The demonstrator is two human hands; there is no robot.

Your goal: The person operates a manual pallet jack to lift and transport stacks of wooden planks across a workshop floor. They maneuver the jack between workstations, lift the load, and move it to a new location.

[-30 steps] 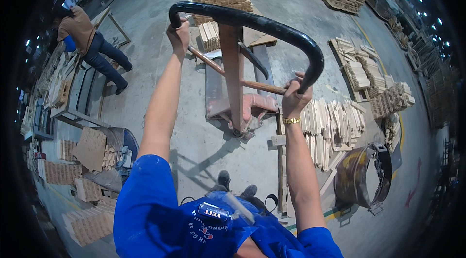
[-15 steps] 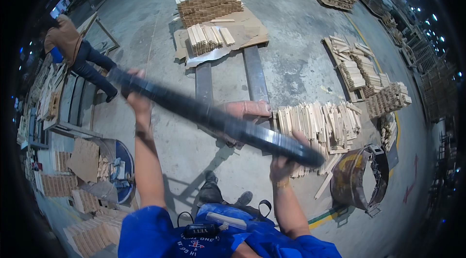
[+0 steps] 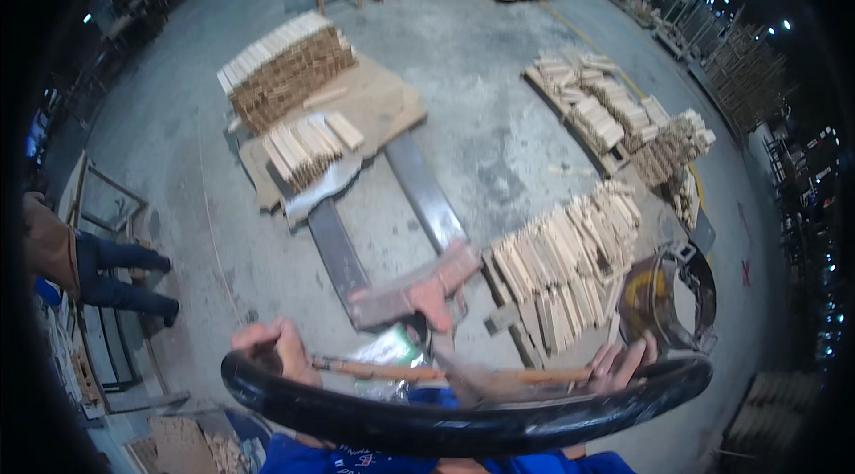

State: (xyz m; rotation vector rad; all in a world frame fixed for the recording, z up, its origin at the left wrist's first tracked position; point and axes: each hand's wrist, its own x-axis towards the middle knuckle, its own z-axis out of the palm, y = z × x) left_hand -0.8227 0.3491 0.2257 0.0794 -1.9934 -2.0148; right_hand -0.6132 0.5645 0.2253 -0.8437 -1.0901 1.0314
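A large, glossy black curved thing point(image 3: 499, 429), thick like a tube, spans the bottom of the view in front of my blue clothing. Behind its near edge runs a thin brown strip point(image 3: 427, 373); whether the two form one piece I cannot tell. My left hand point(image 3: 280, 351) is closed at its left end and my right hand point(image 3: 623, 365) has its fingers curled over its right side. Past it, a shiny clear and green plastic piece point(image 3: 392, 349) shows near the pinkish-red pallet jack point(image 3: 427, 291).
The pallet jack's forks reach under a board point(image 3: 383, 118) bearing a stack of wooden strips point(image 3: 289, 64). More wooden strips point(image 3: 561, 260) lie on the right, beside a rusty drum point(image 3: 646, 300). At far left a person point(image 3: 98, 260) stands by a workbench frame point(image 3: 116, 193).
The black thing has come down and closer to my body, from a diagonal tilt to nearly level, both hands with it. My view has turned, so the floor scene sits differently.
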